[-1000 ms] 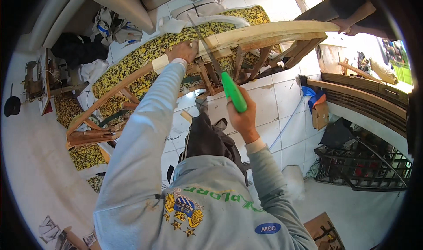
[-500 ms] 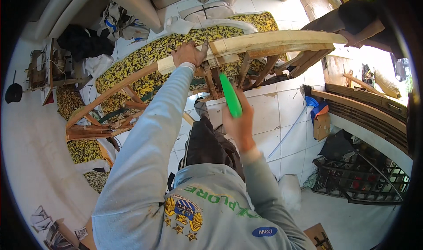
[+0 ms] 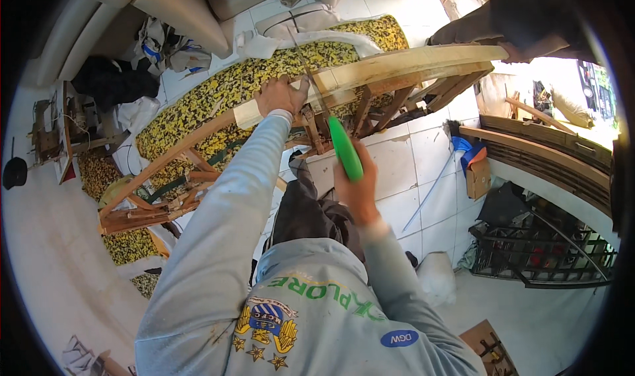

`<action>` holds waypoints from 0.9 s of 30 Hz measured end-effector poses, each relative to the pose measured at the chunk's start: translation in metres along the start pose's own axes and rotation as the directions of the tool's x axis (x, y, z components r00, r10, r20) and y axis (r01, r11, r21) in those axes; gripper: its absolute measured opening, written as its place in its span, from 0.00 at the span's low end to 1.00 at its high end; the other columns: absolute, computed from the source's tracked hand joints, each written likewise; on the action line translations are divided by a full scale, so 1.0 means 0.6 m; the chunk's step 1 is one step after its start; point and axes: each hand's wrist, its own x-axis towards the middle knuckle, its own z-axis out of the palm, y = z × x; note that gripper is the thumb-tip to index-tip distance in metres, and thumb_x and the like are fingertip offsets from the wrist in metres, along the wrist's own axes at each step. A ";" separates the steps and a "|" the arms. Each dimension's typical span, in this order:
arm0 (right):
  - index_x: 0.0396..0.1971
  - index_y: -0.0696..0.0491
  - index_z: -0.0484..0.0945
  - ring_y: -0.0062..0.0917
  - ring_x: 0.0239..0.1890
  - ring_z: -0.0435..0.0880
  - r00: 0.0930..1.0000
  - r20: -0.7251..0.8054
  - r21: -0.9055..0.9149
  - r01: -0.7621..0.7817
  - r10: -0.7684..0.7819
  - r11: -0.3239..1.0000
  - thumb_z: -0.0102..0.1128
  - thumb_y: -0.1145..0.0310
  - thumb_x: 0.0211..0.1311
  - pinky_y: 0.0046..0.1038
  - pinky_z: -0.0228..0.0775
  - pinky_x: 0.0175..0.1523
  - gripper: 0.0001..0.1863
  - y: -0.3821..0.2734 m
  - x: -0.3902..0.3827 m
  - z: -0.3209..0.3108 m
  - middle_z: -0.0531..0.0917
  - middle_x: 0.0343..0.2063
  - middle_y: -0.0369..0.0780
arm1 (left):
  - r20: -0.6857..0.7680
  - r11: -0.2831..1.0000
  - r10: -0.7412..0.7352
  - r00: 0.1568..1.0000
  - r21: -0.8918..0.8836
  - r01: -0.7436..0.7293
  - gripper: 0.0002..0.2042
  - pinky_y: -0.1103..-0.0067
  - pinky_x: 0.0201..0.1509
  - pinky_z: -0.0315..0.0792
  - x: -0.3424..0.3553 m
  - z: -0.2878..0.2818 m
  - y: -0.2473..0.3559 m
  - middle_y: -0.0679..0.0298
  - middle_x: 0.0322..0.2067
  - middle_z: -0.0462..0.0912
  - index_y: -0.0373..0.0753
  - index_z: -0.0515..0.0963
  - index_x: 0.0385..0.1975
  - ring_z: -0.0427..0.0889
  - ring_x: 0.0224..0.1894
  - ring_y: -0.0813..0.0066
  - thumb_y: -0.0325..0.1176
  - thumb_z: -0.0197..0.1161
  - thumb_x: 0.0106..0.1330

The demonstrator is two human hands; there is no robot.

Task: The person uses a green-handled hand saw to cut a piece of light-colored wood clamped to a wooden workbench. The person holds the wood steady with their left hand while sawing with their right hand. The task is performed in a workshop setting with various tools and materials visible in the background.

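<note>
A long curved wooden frame (image 3: pixel 403 69) lies across in front of me, with a pale board on its top edge and brown slats beneath. My left hand (image 3: pixel 282 96) presses down on the pale board, its fingers over the far edge. Around the green handle of a handsaw (image 3: pixel 345 149) my right hand (image 3: pixel 357 189) is closed. The saw's thin blade lies across the board just right of my left hand and sticks out beyond its far side. At the frame's right end, another person's hand (image 3: pixel 513 50) rests on the wood.
Yellow-and-black mottled foam (image 3: pixel 198 104) lies behind and under the frame. Beige sofa parts (image 3: pixel 178 8) stand at the far left. A blue broom (image 3: pixel 460 145), a cardboard box (image 3: pixel 477 179) and a black metal rack (image 3: pixel 536 250) are at the right.
The saw and my right hand have shifted only slightly, the blade still across the board. My left hand stays on the wood. The other person's arm has moved at the frame's right end.
</note>
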 end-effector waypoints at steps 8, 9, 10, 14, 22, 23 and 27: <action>0.63 0.56 0.81 0.39 0.35 0.93 0.995 0.084 -0.094 -0.045 0.053 0.995 0.62 0.81 0.58 0.34 0.82 0.42 0.29 -0.010 -0.110 -0.060 0.90 0.37 0.48 | -0.027 1.000 -0.011 1.000 -0.014 0.011 0.36 0.54 0.74 0.64 -0.005 0.000 -0.015 0.54 0.61 0.86 0.46 0.88 0.58 0.80 0.68 0.57 0.72 0.53 0.70; 0.65 0.57 0.81 0.34 0.36 0.94 0.994 0.098 -0.131 -0.028 0.041 0.991 0.61 0.82 0.57 0.31 0.83 0.45 0.31 -0.019 -0.143 -0.081 0.91 0.39 0.46 | -0.047 1.000 -0.006 0.999 -0.019 0.005 0.37 0.54 0.75 0.64 -0.004 0.005 -0.016 0.54 0.61 0.86 0.46 0.87 0.59 0.80 0.68 0.56 0.72 0.54 0.69; 0.64 0.57 0.81 0.31 0.32 0.91 0.996 0.084 -0.114 -0.014 0.023 0.993 0.60 0.82 0.58 0.30 0.81 0.42 0.30 -0.027 -0.142 -0.080 0.90 0.35 0.45 | -0.057 1.000 0.004 0.998 -0.020 -0.005 0.37 0.54 0.75 0.63 -0.010 0.009 -0.013 0.54 0.61 0.86 0.47 0.87 0.60 0.80 0.67 0.55 0.72 0.55 0.69; 0.57 0.59 0.82 0.27 0.30 0.85 1.000 0.022 0.001 0.010 -0.010 1.000 0.59 0.81 0.60 0.29 0.77 0.40 0.23 -0.013 -0.047 -0.011 0.86 0.30 0.43 | 0.012 1.000 -0.015 1.000 -0.025 0.015 0.37 0.55 0.76 0.63 -0.009 -0.004 -0.012 0.55 0.61 0.86 0.48 0.87 0.59 0.80 0.68 0.57 0.73 0.54 0.69; 0.57 0.62 0.81 0.26 0.38 0.87 1.000 0.012 0.067 0.000 -0.001 0.998 0.58 0.81 0.63 0.26 0.79 0.47 0.21 -0.004 -0.013 -0.007 0.89 0.37 0.43 | -0.042 1.000 -0.016 0.999 -0.015 0.016 0.35 0.57 0.73 0.65 -0.002 0.006 -0.014 0.54 0.59 0.87 0.47 0.88 0.57 0.80 0.67 0.57 0.71 0.56 0.67; 0.58 0.63 0.81 0.24 0.38 0.87 0.994 0.060 0.058 -0.100 0.096 0.993 0.57 0.82 0.63 0.26 0.79 0.47 0.23 -0.015 -0.066 -0.044 0.89 0.38 0.43 | -0.033 1.000 -0.013 0.999 -0.025 0.012 0.34 0.56 0.73 0.65 0.000 0.006 -0.017 0.53 0.60 0.86 0.47 0.88 0.56 0.80 0.67 0.57 0.70 0.55 0.69; 0.61 0.59 0.82 0.24 0.34 0.89 0.995 0.057 -0.052 -0.083 0.086 0.995 0.60 0.81 0.61 0.28 0.80 0.42 0.26 -0.039 -0.119 -0.080 0.89 0.34 0.43 | 0.036 0.999 -0.033 0.999 -0.028 0.034 0.35 0.56 0.72 0.66 -0.004 -0.006 -0.008 0.54 0.60 0.86 0.46 0.87 0.58 0.79 0.68 0.57 0.70 0.54 0.70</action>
